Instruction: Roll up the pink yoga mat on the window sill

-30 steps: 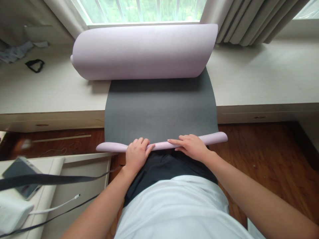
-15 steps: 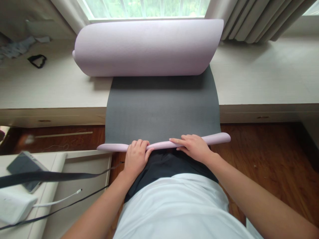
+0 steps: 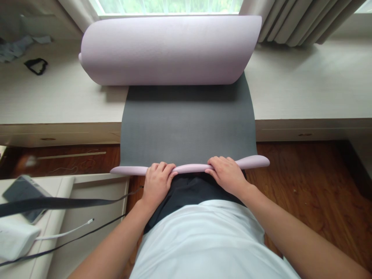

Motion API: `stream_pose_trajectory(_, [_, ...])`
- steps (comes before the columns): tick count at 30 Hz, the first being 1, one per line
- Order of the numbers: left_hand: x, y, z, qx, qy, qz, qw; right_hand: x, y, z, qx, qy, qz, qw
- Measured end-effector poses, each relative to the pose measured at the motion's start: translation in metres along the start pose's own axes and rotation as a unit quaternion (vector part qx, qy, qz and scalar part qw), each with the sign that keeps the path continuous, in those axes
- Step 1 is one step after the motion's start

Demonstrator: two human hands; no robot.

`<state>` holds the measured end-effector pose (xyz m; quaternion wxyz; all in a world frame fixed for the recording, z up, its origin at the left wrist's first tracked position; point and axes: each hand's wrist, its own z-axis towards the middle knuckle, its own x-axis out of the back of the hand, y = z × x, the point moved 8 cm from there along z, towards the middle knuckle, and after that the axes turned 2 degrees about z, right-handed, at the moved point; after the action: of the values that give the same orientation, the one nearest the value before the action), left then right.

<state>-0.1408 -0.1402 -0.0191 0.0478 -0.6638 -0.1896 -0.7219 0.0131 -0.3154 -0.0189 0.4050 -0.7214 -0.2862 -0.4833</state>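
Note:
A yoga mat, lilac outside and dark grey inside, hangs from a pale window ledge down to my lap. Its far part is a thick lilac roll lying on the ledge under the window. The near edge is curled into a thin lilac roll in front of my waist. My left hand is closed over this thin roll left of centre. My right hand is closed on it right of centre, its fingers curled over the top.
At the lower left stands a white cabinet with a phone, a white box, a cable and a dark strap. A black band and grey cloth lie on the ledge's far left. Curtains hang at the upper right. The floor is brown wood.
My right hand's fingers, stretched flat along the thin roll before, have curled over it. The camera has tilted slightly down. The thick roll has hardly moved.

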Motion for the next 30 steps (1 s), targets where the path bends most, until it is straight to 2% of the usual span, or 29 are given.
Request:
stream_pose_trajectory(12, [0.009, 0.013, 0.008, 0.015, -0.049, 0.043, 0.998, 0.003, 0.0, -0.002, -0.045, -0.019, 0.013, 0.999])
stream_pose_trajectory(22, [-0.006, 0.01, 0.019, 0.037, -0.116, 0.073, 0.99, -0.001, 0.004, 0.009, -0.068, -0.024, 0.0, 0.997])
stream_pose_trajectory(30, [-0.004, 0.005, 0.021, 0.074, -0.115, 0.006, 0.991, -0.006, 0.005, 0.015, -0.087, -0.024, -0.025, 0.996])
